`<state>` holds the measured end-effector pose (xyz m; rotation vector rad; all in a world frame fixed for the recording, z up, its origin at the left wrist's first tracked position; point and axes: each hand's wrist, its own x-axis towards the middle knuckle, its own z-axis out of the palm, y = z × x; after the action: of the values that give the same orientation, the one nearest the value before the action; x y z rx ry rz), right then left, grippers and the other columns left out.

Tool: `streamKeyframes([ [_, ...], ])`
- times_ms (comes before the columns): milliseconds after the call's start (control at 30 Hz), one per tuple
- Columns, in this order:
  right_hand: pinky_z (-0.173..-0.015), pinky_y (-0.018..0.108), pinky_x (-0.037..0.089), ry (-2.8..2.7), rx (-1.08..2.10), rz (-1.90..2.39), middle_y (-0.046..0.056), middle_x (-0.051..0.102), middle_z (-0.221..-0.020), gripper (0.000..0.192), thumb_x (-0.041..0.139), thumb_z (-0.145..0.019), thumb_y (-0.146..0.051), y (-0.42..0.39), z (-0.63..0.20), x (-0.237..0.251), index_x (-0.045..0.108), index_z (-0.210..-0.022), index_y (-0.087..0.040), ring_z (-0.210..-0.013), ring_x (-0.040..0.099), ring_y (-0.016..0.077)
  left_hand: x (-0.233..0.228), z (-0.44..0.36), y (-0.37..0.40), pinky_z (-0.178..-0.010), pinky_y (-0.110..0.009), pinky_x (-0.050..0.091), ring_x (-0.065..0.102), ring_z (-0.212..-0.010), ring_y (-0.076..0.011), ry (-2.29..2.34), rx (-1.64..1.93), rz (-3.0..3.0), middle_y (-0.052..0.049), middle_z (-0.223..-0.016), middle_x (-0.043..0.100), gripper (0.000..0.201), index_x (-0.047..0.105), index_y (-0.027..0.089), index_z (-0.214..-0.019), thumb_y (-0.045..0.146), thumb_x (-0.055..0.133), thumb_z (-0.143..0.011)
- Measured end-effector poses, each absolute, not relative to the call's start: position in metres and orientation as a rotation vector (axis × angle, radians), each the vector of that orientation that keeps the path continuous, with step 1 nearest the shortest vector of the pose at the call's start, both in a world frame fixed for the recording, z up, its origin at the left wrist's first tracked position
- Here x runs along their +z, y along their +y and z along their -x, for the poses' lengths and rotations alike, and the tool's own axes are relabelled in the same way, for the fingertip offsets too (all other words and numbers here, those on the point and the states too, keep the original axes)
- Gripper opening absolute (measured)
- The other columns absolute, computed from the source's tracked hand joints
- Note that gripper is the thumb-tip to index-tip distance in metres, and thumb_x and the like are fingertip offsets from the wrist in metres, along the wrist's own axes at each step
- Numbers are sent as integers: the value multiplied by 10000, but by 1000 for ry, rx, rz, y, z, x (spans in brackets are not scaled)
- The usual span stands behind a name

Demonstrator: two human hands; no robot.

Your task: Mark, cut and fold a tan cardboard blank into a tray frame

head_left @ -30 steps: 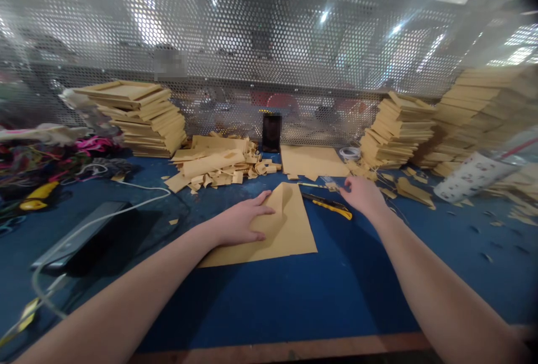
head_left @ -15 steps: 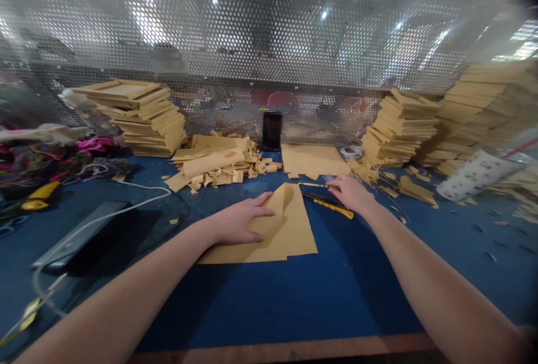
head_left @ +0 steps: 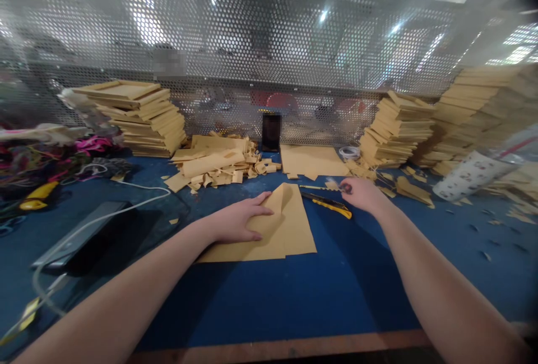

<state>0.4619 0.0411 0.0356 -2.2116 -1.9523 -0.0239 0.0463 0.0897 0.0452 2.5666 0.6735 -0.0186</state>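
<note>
My left hand (head_left: 239,220) lies with fingers spread on a tan paper sheet (head_left: 298,229), holding it flat against the blue table. Near those fingertips, part of the sheet stands up in a pointed fold. My right hand (head_left: 363,193) is beyond the sheet's right side, its fingers curled in a pinch at the right end of a thin yellowish strip (head_left: 320,187). Whether anything is between the fingertips is hidden. A yellow-and-black utility knife (head_left: 332,206) rests on the table just left of the right hand, beside the sheet.
Tan pieces are stacked at left (head_left: 147,123) and right (head_left: 397,129). Paper scraps (head_left: 218,165) and a flat tan sheet (head_left: 313,159) lie behind. A phone (head_left: 271,131) stands against the perforated screen. A patterned cup (head_left: 471,176) is at right; a cabled dark box (head_left: 84,235) is at left.
My right hand has shifted a little to the right, and more of the yellowish strip now shows. My left hand stays on the sheet, nearly unmoved.
</note>
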Motion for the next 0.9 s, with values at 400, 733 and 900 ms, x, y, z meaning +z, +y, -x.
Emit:
streamKeyframes([
  [400, -771, 363, 504, -1543, -205, 2439, 126, 744, -977, 316, 497, -774, -180, 42, -518, 30, 748, -964, -151, -883, 685, 299, 46, -46, 90, -1183, -438, 214, 159, -1462, -304, 680, -30, -2566, 34, -1610, -10, 683, 426, 368, -1416, 479, 663, -785],
  [733, -830, 309, 484, -2035, -101, 2056, 63, 717, -995, 225, 607, -820, -324, 48, -469, 28, 735, -973, -220, -919, 649, 225, 45, -45, 91, -1185, -444, 201, 143, -1465, -305, 663, -21, -2574, 29, -1610, -5, 694, 424, 354, -1421, 485, 657, -781],
  [900, -774, 317, 465, -2074, -84, 2031, 72, 703, -908, 163, 578, -859, -277, 49, -455, 29, 699, -944, -208, -838, 637, 227, 47, -46, 89, -1181, -449, 218, 160, -1463, -299, 681, -33, -2570, 40, -1610, -4, 684, 420, 366, -1421, 485, 652, -789],
])
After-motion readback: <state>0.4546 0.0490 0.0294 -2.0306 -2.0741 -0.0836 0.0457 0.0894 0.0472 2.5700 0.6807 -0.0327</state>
